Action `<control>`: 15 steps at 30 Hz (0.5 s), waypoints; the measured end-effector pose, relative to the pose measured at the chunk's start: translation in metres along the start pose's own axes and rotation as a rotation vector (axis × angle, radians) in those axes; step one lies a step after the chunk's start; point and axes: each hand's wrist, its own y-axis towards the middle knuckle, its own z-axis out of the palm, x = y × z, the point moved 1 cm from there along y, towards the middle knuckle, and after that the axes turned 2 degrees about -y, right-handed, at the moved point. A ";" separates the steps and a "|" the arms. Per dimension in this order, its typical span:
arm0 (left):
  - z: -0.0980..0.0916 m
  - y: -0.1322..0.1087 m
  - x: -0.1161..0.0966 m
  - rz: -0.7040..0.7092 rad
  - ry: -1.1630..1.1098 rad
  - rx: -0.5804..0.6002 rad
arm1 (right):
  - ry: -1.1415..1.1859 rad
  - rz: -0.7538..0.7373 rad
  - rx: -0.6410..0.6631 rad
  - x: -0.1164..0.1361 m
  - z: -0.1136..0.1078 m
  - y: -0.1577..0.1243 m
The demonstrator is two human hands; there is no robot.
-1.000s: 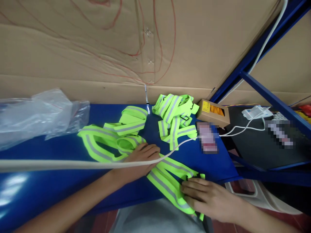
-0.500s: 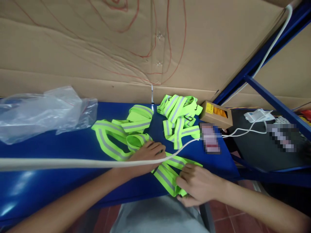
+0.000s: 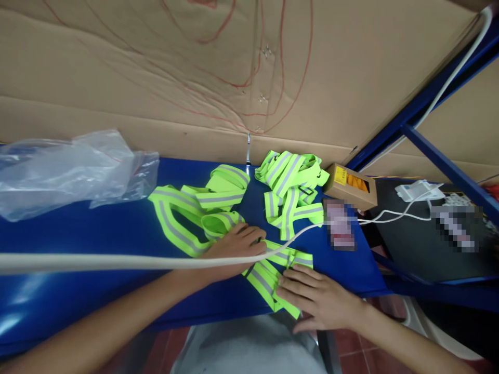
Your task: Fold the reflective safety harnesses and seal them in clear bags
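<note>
A neon-yellow reflective strap (image 3: 262, 278) with a grey stripe lies on the blue tabletop, its near part laid out between my hands. My left hand (image 3: 237, 243) rests on the strap with its fingers curled over it, and a dark fitting shows by the fingertips. Flat across the strap's near right end, my right hand (image 3: 312, 296) has its fingers stretched out. More of the yellow webbing (image 3: 175, 228) loops away to the left of my left hand. What lies under both palms is hidden.
Beyond my hands is a heap of similar reflective straps (image 3: 290, 174). A small cardboard box (image 3: 351, 187) and a blurred-out flat item (image 3: 340, 226) are to its right. Clear plastic bags (image 3: 78, 174) lie at left. A white cable (image 3: 136, 264) crosses the view in front.
My right hand has gone from a pinch on the strap to spread fingers lying flat on it. The strap's right end lies flatter. My left hand stays in place.
</note>
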 end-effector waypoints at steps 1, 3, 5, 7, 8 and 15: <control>-0.001 0.000 -0.001 0.015 -0.002 0.012 | 0.039 0.029 0.022 0.000 -0.004 0.001; -0.002 0.001 -0.002 0.043 -0.001 0.047 | 0.145 0.071 0.036 0.002 -0.012 0.004; -0.003 0.001 -0.004 0.036 -0.019 0.050 | 0.236 0.086 0.021 0.005 -0.019 0.007; -0.003 0.001 -0.006 0.054 -0.020 0.055 | 0.270 0.093 0.011 0.010 -0.023 0.009; -0.003 0.001 -0.007 0.073 -0.023 0.058 | 0.271 0.098 0.015 0.012 -0.024 0.009; -0.006 0.002 -0.009 0.100 -0.092 0.053 | 0.130 0.061 0.029 0.007 -0.006 0.033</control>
